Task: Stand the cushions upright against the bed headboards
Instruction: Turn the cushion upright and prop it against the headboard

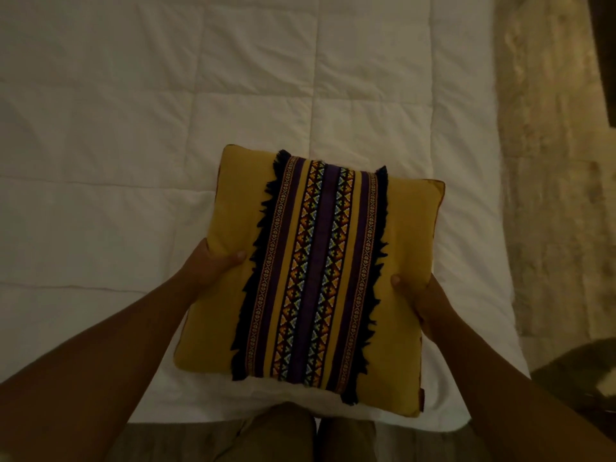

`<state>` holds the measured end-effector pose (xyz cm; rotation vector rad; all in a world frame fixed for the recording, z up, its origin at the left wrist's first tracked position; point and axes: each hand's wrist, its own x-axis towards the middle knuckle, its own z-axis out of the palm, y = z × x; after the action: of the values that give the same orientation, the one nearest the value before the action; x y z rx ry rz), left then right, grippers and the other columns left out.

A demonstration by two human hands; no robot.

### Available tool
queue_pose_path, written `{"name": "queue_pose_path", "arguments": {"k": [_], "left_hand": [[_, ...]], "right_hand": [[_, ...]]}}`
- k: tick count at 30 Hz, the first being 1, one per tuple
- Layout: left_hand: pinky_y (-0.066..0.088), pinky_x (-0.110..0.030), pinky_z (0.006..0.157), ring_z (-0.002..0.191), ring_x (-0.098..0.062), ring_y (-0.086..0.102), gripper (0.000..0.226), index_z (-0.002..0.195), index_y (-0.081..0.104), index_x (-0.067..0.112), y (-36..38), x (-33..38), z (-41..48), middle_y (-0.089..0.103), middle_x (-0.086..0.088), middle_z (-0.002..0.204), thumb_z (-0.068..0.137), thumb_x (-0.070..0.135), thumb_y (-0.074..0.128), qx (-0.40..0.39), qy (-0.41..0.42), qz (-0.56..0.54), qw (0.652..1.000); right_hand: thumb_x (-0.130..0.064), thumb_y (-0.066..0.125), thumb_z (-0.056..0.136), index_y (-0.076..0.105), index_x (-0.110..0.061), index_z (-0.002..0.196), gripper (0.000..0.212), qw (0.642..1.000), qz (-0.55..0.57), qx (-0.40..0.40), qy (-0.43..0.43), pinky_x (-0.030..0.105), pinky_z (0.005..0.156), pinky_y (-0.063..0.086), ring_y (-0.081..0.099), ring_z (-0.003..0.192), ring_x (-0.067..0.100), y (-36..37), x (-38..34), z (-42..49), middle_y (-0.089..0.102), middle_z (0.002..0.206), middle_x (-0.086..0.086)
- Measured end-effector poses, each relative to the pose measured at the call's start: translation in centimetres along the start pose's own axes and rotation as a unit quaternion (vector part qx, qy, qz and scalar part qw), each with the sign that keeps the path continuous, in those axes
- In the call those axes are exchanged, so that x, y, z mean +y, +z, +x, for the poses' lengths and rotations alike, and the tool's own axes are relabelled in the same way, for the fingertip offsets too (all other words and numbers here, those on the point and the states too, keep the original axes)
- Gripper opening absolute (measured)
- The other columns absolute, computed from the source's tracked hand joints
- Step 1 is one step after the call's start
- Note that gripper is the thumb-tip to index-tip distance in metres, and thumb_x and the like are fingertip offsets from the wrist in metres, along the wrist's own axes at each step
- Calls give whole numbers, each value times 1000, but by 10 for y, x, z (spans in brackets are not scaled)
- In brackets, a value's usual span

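A square mustard-yellow cushion (pixel 406 235) with a purple patterned band and dark fringe down its middle is held flat, face up, just above the near end of the bed. My left hand (pixel 213 265) grips its left edge, thumb on top. On the right edge, my right hand (pixel 420 298) grips it the same way. The white quilted bedcover (pixel 133 161) spreads out beneath and beyond the cushion. No headboard is in view.
The bed's near edge runs just in front of my legs (pixel 313 435). To the right of the bed lies a pale tiled floor (pixel 550 195). A dark object (pixel 586 371) sits on the floor at lower right.
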<state>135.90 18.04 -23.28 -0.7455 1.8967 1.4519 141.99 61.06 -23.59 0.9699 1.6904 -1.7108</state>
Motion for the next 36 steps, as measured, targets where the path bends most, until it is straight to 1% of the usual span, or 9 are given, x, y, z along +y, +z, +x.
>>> {"name": "queue_pose_path", "arguments": {"k": [5,8,11,14,20,23,26,30,36], "left_hand": [[59,-29,57,83,-17,74,59,107,61,38,-7,-9,-77,73,1,102,57,57,86,50,12,-68,996],[61,-37,67,91,-22,75,56,112,66,33,-12,-18,-131,76,-3,104,62,51,84,58,37,-121,990],[59,-53,84,102,-32,71,83,125,64,20,-22,-29,-186,73,-11,114,52,54,89,91,60,-178,978],[58,-55,84,100,-32,72,93,123,66,17,-40,-46,-241,73,-13,114,45,61,89,150,67,-210,964],[61,-42,79,94,-20,73,71,121,63,27,-92,-109,-341,73,1,111,60,58,82,297,72,-276,911],[57,-38,76,101,-23,65,90,142,45,18,-120,-154,-379,60,-9,132,67,50,82,371,8,-320,872],[53,-46,87,102,-27,63,104,143,43,20,-150,-207,-425,59,-11,134,55,57,85,392,-19,-364,844],[53,-36,68,83,-20,62,88,139,49,18,-195,-285,-474,62,-10,127,65,51,83,419,-60,-433,796],[55,-44,78,95,-28,66,67,126,57,24,-262,-379,-549,67,-6,113,67,45,83,457,-24,-488,744]], "right_hand": [[-39,82,76,56,-25,131,62,998,-34,-60,-9,62,81,58,73,97,35,-1,-36,-23,71,118,13],[-40,83,75,55,-22,134,68,990,-89,-110,-25,63,85,56,72,101,37,3,-65,-44,71,119,13],[-39,84,73,54,-22,134,71,980,-131,-141,-56,61,83,57,72,99,37,26,-99,-64,71,117,13],[-38,84,71,54,-21,133,71,963,-179,-182,-85,59,82,58,72,97,37,68,-127,-86,72,116,13],[-38,84,70,59,-19,130,67,910,-260,-292,-138,62,83,57,73,98,37,191,-149,-138,73,115,13],[-36,83,73,60,-21,127,61,880,-300,-336,-154,62,83,57,73,97,35,262,-142,-168,73,113,12],[-36,82,74,59,-20,129,62,847,-339,-376,-160,61,85,57,72,99,35,338,-122,-203,73,115,12],[-36,83,72,61,-21,126,61,805,-376,-427,-168,59,83,58,74,96,35,440,-84,-255,74,112,12],[-36,82,75,61,-18,127,58,762,-403,-474,-181,60,83,58,73,98,36,570,-12,-336,73,114,14]]}}
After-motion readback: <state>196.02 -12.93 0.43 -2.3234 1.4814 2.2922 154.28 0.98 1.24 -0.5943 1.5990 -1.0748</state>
